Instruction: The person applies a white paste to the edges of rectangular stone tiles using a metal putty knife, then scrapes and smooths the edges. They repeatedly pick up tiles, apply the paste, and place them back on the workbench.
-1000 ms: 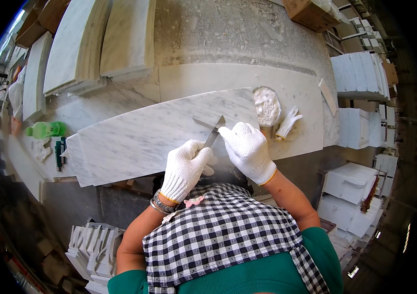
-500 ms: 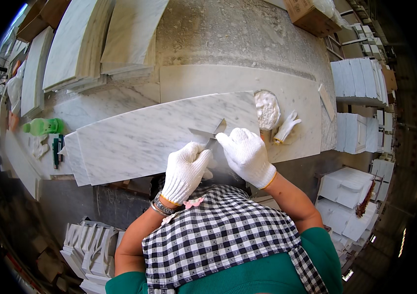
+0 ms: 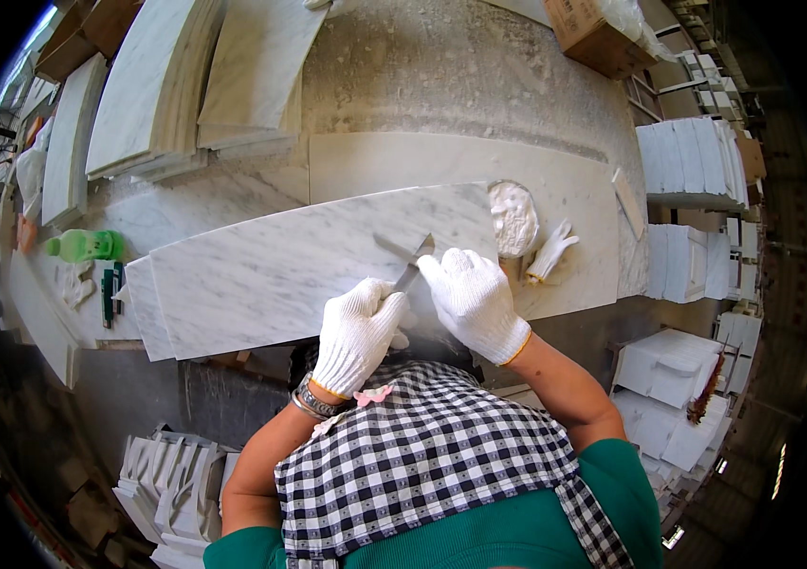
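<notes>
White knit gloves with yellow cuffs cover both my hands. My left hand (image 3: pixel 358 327) is closed around a metal putty knife, its blade (image 3: pixel 409 275) pointing up and to the right. In my closed right hand (image 3: pixel 473 299) is a second putty knife, with its blade (image 3: pixel 394 247) slanting to the upper left. The two blades cross and appear to touch above a long, grey-veined white marble slab (image 3: pixel 271 261). Both handles are hidden in the gloves. Right of the slab's end sits a round container of white paste (image 3: pixel 513 220), with a loose white glove (image 3: pixel 552 252) beside it.
A green bottle (image 3: pixel 86 246) and dark green tools (image 3: pixel 111 294) lie at the bench's left. Stacked marble slabs (image 3: pixel 152 85) stand at the far left, a cardboard box (image 3: pixel 603 38) at the far right. More white pieces (image 3: pixel 674 365) are stacked to the right, below the bench.
The crossed blades have shifted slightly against each other, while both hands stay in nearly the same place. A small white thing now shows at the top edge by the stacked slabs.
</notes>
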Motion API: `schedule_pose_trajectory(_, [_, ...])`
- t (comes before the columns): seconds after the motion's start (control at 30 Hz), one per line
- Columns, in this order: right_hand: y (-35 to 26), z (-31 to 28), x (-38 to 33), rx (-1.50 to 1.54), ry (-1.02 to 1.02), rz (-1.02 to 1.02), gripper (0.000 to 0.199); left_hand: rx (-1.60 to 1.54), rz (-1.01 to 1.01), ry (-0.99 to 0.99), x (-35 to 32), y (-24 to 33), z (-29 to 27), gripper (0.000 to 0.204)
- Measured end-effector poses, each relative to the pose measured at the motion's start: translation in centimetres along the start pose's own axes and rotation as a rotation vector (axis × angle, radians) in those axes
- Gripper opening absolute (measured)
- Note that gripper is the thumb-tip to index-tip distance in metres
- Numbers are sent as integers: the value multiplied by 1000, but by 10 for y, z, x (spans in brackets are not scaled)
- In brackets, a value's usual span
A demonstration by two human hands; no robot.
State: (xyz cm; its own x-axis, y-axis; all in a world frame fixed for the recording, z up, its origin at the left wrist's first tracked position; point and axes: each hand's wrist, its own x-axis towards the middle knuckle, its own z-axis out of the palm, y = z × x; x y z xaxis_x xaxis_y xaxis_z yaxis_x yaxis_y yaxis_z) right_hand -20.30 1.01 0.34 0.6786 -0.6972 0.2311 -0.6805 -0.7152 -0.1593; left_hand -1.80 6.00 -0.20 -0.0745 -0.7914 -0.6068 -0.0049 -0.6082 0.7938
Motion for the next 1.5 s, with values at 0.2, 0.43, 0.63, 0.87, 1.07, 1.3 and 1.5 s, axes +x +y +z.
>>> schedule_pose_trajectory(0.2, [-8, 0, 1, 71, -10, -69, 33, 45, 18, 8, -1, 0, -2, 27])
schedule_pose_trajectory(0.43, [-8, 1, -2, 38, -16, -36, 29, 47, 51, 4, 0, -5, 0, 29])
schedule_pose_trajectory(0.63, [-11, -4, -6, 19, -35, -51, 18, 88, 92, 13, 0, -6, 0, 29])
schedule_pose_trajectory(0.87, [-11, -2, -4, 25, -6, -64, 15, 36, 110, 25, -2, -7, 0, 27])
schedule_pose_trajectory(1.07, [-14, 1, -1, 7, -25, -62, 13, 50, 107, 33, -2, -11, 0, 28])
schedule_pose_trajectory(1.3, [-15, -1, 0, 29, -28, -89, 13, 57, 115, 36, -2, -8, 1, 28])
schedule_pose_trajectory(1.5, [-13, 0, 3, 23, -22, -82, 13, 108, 104, 23, -1, -8, 1, 28])
